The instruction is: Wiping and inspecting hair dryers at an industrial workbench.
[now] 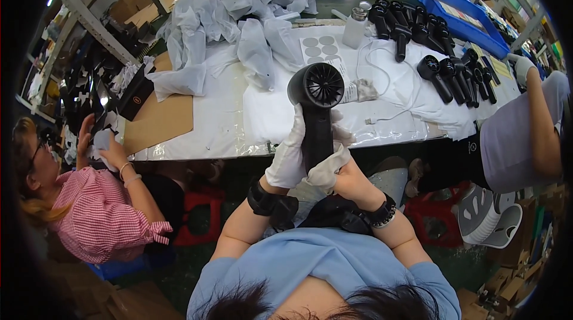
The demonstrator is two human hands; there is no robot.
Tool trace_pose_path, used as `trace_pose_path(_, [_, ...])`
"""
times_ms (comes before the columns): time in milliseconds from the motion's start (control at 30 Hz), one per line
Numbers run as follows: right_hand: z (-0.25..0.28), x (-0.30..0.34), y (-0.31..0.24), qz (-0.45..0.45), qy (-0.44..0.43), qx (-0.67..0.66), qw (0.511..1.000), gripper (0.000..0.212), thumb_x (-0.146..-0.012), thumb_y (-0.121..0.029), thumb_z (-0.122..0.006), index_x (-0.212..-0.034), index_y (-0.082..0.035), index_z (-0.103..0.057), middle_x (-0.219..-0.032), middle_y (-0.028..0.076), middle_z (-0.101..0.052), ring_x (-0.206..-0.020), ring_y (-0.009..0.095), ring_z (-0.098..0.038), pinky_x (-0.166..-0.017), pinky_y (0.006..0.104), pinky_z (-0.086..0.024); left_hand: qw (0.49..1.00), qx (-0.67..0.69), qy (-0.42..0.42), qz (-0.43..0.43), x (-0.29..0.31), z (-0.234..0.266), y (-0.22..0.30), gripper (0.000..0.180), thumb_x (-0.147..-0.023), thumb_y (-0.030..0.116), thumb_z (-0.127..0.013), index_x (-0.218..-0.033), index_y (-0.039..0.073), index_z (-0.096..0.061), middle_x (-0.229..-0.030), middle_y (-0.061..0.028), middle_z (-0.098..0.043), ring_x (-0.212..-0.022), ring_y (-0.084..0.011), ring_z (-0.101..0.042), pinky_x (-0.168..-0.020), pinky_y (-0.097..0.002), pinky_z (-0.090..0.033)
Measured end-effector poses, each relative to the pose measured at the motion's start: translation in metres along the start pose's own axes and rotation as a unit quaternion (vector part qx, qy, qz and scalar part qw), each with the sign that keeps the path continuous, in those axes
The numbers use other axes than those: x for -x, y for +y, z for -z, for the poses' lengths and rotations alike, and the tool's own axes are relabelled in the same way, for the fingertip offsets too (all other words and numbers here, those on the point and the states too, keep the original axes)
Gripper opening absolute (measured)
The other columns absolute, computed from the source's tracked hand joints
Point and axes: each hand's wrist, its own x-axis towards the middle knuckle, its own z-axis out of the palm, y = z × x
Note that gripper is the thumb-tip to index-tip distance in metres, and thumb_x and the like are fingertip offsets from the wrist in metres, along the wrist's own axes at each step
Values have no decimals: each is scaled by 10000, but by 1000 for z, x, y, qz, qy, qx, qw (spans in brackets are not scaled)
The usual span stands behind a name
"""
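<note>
A black handheld fan [317, 132] stands upright in front of me, its round slotted head at the top, over the near edge of the table. White gloves cover both my hands. My left hand [289, 154] is closed around the left side of the fan's handle. From the right, my right hand [332, 166] grips the lower handle, with its fingers partly hidden behind it. Just beyond the fan lie a sheet of round grey stickers [320, 48] and a small plastic bag [365, 89]. A white cable [388, 84] curls to the right.
Bagged items in white plastic [256, 51] pile up at the far left, near a cardboard sheet [161, 114]. Several black fans [444, 75] lie at the right, beside a clear bottle [354, 28] and a blue tray [459, 15]. Co-workers sit on both sides.
</note>
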Motion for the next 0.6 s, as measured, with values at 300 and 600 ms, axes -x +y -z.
trace_pose_path(300, [-21, 5, -1, 62, 67, 1, 996, 408, -741, -107, -737, -1098, 13, -581, -1025, 45, -602, -952, 104, -553, -840, 272, -443, 993, 108, -40, 9, 12, 7, 3, 709, -941, 588, -229, -1268, -6, -438, -946, -163, -632, -875, -232, -616, -831, -331, -487])
trace_pose_path(600, [-14, 15, 1, -33, 21, 9, 999, 672, -735, -89, -750, -1310, 0, -414, -1279, 70, -482, -1181, 147, -436, -1010, 306, -338, 980, 174, -98, 19, 13, 15, 9, 703, -954, 563, -231, -1273, -31, -432, -933, -157, -628, -891, -243, -611, -843, -338, -478])
